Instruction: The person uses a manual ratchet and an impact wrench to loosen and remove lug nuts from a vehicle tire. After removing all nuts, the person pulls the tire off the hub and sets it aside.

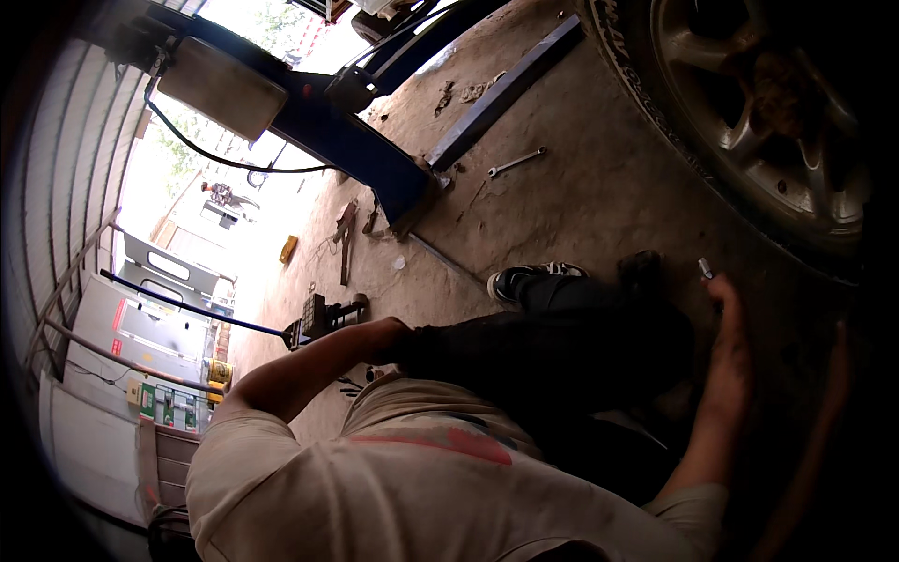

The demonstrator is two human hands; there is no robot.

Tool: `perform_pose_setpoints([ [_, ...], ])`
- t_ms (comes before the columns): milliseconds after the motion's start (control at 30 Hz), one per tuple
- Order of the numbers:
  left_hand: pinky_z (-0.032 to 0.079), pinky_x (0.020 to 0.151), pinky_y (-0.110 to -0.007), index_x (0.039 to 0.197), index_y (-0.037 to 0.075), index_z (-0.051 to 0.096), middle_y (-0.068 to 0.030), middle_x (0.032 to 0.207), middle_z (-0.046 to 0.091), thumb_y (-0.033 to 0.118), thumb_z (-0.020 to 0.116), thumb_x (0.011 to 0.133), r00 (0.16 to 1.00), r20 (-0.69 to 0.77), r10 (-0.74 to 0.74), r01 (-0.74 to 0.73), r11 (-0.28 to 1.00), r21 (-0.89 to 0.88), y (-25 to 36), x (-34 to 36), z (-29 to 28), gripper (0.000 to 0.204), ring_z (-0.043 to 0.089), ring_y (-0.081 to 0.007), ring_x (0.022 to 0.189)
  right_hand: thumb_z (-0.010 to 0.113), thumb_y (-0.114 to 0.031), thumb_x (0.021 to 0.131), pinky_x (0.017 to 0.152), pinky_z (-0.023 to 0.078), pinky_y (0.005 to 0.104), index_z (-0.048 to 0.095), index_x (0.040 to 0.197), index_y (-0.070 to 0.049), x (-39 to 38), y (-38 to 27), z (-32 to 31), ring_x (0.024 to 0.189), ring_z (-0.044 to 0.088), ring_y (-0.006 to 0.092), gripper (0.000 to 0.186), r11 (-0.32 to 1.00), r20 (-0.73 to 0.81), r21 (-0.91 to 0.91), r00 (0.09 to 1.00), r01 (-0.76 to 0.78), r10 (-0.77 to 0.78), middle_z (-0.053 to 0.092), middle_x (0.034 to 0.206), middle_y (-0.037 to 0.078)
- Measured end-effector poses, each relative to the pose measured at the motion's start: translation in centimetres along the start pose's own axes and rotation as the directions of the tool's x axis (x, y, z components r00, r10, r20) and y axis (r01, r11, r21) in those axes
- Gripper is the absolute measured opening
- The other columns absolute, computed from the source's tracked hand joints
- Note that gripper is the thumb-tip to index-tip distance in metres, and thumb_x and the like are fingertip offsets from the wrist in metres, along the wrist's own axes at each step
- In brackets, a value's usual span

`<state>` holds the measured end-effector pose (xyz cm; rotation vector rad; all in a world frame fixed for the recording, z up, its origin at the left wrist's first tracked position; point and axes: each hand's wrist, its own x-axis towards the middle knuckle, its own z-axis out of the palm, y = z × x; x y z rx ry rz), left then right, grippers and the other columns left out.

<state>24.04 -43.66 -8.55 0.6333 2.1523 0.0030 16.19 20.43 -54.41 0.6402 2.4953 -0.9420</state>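
Note:
My left hand point(389, 339) rests on my dark trousers point(487, 351) near the knee; its fingers are hidden in shadow. On the right, my right hand point(725, 290) is closed around a short, shiny silver metal cylinder point(705, 269), which pokes up past the fingers and resembles a socket. Close beyond that hand stands a large wheel point(740, 122) with a black tyre and a spoked metal rim. Between my hands, a black-and-white shoe point(534, 279) shows on the floor. A silver wrench point(517, 163) lies on the floor farther off, touched by neither hand.
A blue lift post point(346, 150) carries a pale box point(223, 89). A grey-blue beam point(506, 92) lies beyond. Left of my knee sits a dark device point(323, 318) beside a blue pole point(192, 307). A yellow object point(288, 248) lies farther back. Another bare forearm point(833, 384) shows dimly at right.

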Motion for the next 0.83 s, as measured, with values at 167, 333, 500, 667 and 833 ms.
perform_pose_setpoints([
  [167,0.048,0.066,-0.031,0.087,-0.001,0.061,-0.0073,0.082,0.063,0.014,0.055,0.087,0.919,0.075,-0.387,0.238,0.392,-0.889,-2.5,6.5,1.2,0.017,0.059,-0.0152,0.073,0.064,-0.041,0.081,0.070,0.049,0.0440,0.064,0.095,0.001,-1.1,0.1,-2.3,0.086,0.064,0.0348,0.044,0.992,-0.018,0.106,0.997,-0.066,0.069,0.064,0.091,0.024],
  [333,0.048,0.064,-0.027,0.096,-0.002,0.064,-0.0073,0.087,0.064,0.024,0.057,0.089,0.808,0.046,-0.588,0.247,0.266,-0.932,2.3,7.8,-0.5,0.028,0.058,-0.0127,0.072,0.064,-0.039,0.081,0.071,0.049,0.0434,0.065,0.096,0.001,-2.3,0.2,-4.1,0.085,0.064,0.0352,0.043,0.999,-0.098,-0.023,0.995,-0.021,0.019,0.064,0.092,0.023],
  [500,0.046,0.061,-0.028,0.089,-0.005,0.066,-0.0040,0.074,0.064,0.026,0.057,0.088,0.889,-0.343,-0.305,0.030,0.785,-0.619,-1.9,7.8,0.0,0.031,0.050,-0.0066,0.069,0.066,-0.038,0.079,0.065,0.049,0.0424,0.067,0.088,0.000,-3.1,-1.4,-4.8,0.070,0.065,0.0288,0.039,0.996,-0.131,0.065,0.989,-0.060,0.068,0.065,0.078,0.019],
  [667,0.047,0.067,-0.027,0.089,-0.002,0.066,-0.0067,0.077,0.067,0.014,0.055,0.087,0.901,-0.408,-0.147,-0.035,0.913,-0.407,-4.6,7.3,-0.9,0.019,0.048,-0.0035,0.077,0.064,-0.043,0.081,0.067,0.049,0.0413,0.067,0.091,-0.002,-3.1,-6.4,-5.9,0.076,0.064,0.0297,0.042,0.998,0.009,-0.009,0.998,-0.058,0.058,0.066,0.086,0.018],
  [833,0.038,0.095,-0.031,0.128,0.011,0.050,-0.0164,0.120,0.057,0.014,0.058,0.087,0.862,-0.501,0.080,-0.327,0.843,-0.426,-14.8,13.6,-7.3,0.041,0.050,-0.0097,0.107,0.061,-0.043,0.078,0.072,0.049,0.0406,0.067,0.095,-0.002,-6.9,-9.2,-8.3,0.082,0.063,0.0316,0.044,0.999,-0.024,0.031,0.999,-0.043,0.044,0.066,0.091,0.017],
])
